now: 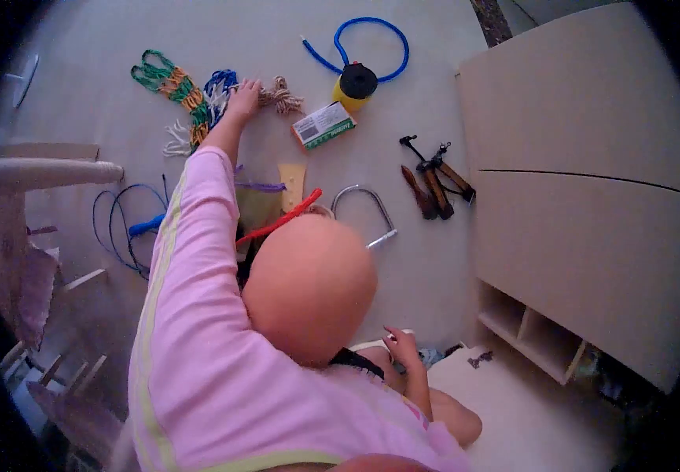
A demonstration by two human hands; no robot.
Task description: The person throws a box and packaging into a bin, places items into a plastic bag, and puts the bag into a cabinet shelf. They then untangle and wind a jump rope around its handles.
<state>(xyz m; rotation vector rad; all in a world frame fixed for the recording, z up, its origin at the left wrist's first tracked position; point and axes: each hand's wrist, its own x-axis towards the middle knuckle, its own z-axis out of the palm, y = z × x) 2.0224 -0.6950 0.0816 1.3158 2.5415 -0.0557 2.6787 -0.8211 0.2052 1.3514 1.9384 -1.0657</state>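
Note:
My left hand [244,101] reaches far forward on the pale floor, its fingers curled down among the cords. Just left of it lies a blue and white net bundle [219,93], and a beige rope bundle [281,96] shows on its right. What lies under the fingers is hidden. A green and yellow net [179,86] stretches out further left. Close to my bent leg, my right hand [400,346] is held with fingers apart and nothing in it.
A box [323,126] lies by a black and yellow pump [354,85] with blue hose. Nearer are a metal shackle [363,189], a red strap [285,216] and brown-handled items [434,189]. Blue cord [120,220] and chair legs [49,173] are left; a wooden cabinet [584,118] is right.

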